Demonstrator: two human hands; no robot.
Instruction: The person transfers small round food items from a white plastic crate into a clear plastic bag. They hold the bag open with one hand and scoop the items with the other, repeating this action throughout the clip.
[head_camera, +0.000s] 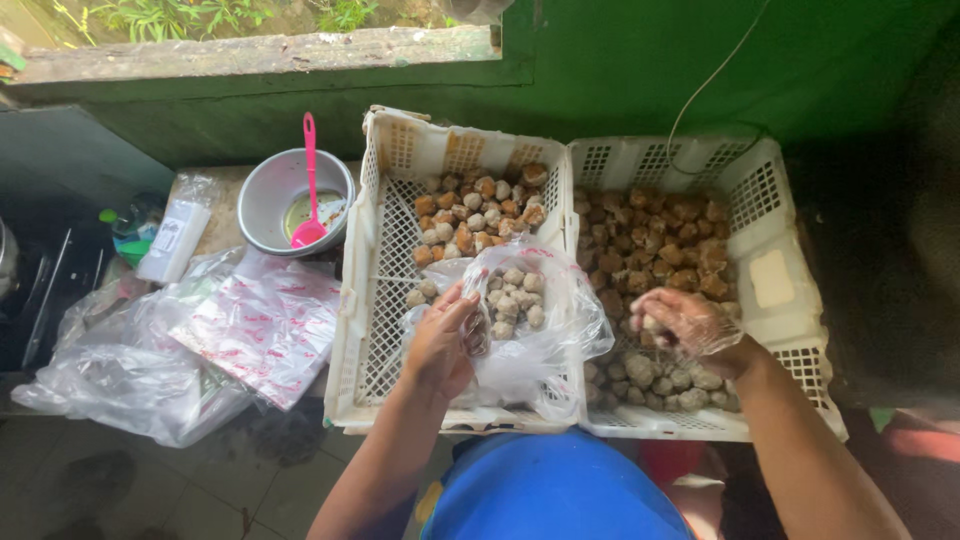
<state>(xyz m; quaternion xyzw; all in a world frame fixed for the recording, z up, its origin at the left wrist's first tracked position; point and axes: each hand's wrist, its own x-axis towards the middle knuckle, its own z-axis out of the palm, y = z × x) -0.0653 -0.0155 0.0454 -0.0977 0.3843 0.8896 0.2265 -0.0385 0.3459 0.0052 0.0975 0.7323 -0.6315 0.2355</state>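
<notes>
left hand (440, 345) pinches the mouth of the clear bag (525, 330), which sits in the left crate (362, 300). bag's maybe a third full of pale balls (515, 300). right hand (685, 325), w/ plastic glove, fingers closed on more in the right crate (775, 200). lots left imo.

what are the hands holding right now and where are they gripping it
The left hand grips the clear plastic bag by its open rim. The right hand, inside a thin plastic glove, holds pale food balls in its fingers.
</notes>
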